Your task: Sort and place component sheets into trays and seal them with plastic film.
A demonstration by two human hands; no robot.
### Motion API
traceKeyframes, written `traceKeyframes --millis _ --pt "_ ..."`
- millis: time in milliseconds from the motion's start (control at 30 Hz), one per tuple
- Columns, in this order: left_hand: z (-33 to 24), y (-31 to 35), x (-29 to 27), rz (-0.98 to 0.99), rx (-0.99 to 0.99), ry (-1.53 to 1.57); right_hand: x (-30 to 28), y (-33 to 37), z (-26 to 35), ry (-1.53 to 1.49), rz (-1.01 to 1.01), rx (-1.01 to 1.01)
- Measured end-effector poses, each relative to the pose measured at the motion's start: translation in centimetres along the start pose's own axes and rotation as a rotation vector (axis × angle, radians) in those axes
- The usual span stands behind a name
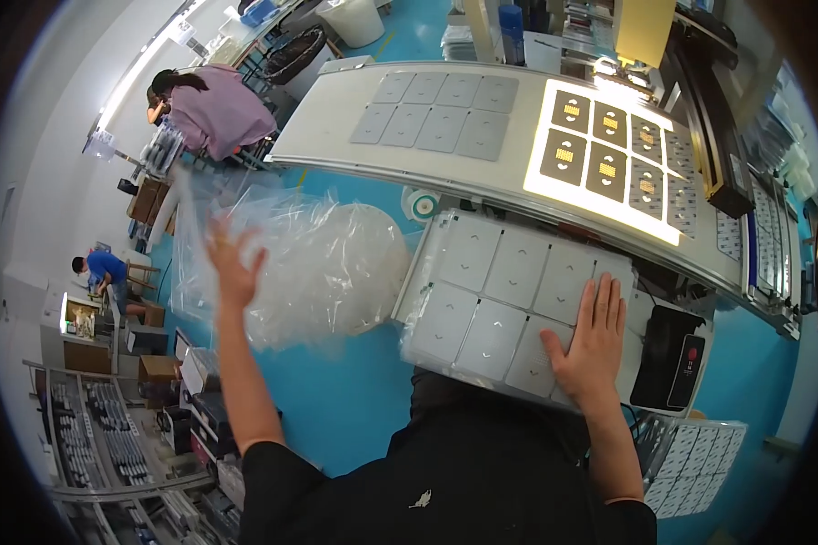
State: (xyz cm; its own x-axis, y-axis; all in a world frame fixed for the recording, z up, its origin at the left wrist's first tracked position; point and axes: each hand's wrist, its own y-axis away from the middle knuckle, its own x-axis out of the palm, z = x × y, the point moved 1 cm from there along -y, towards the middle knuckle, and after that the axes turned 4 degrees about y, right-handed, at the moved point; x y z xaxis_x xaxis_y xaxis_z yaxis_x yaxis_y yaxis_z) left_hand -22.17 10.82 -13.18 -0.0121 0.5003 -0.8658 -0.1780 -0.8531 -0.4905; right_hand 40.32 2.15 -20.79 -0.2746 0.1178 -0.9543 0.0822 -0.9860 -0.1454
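A worker in a black short-sleeved shirt, both forearms bare.
The shirt carries a small white emblem low on the chest; the left hand (pixel 234 265) and right hand (pixel 590 343) wear no gloves, rings or watch.

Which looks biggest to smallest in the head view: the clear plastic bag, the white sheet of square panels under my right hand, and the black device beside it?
1. Clear plastic bag, though it is raised toward the camera, so the top two are unsure.
2. White sheet of square panels.
3. Black device, clearly smallest.

Teal workshop floor (pixel 354 400), white walls (pixel 54 163), a curved grey conveyor table (pixel 327 118) (one panel (pixel 609 145) backlit).
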Motion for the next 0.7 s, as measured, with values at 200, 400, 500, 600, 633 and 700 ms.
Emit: traceKeyframes --millis 200,400,500,600,633,700 --pt "-5.6 7.8 11.3 0.357 -0.392 -0.140 0.3 0.3 -0.2 -0.019 -0.028 -0.013" --pt "-10.3 3.3 11.0 0.391 -0.402 -0.064 -0.3 0.9 -2.5 -0.059 -0.067 0.033" --pt "-14.4 4.7 11.3 0.175 -0.390 0.354 -3.0 1.1 -5.4 -0.378 0.053 -0.020" --pt "-23.6 4.3 6.7 0.187 -0.398 0.679 -7.6 1.7 -9.5 -0.781 0.102 0.132" --pt "-26.0 4.4 5.6 0.233 -0.439 0.767 -9.0 1.8 -11.8 -0.637 -0.034 0.079" --pt "-29.8 4.5 4.3 0.327 -0.402 0.771 -12.4 2.4 -16.4 -0.688 -0.140 0.236"
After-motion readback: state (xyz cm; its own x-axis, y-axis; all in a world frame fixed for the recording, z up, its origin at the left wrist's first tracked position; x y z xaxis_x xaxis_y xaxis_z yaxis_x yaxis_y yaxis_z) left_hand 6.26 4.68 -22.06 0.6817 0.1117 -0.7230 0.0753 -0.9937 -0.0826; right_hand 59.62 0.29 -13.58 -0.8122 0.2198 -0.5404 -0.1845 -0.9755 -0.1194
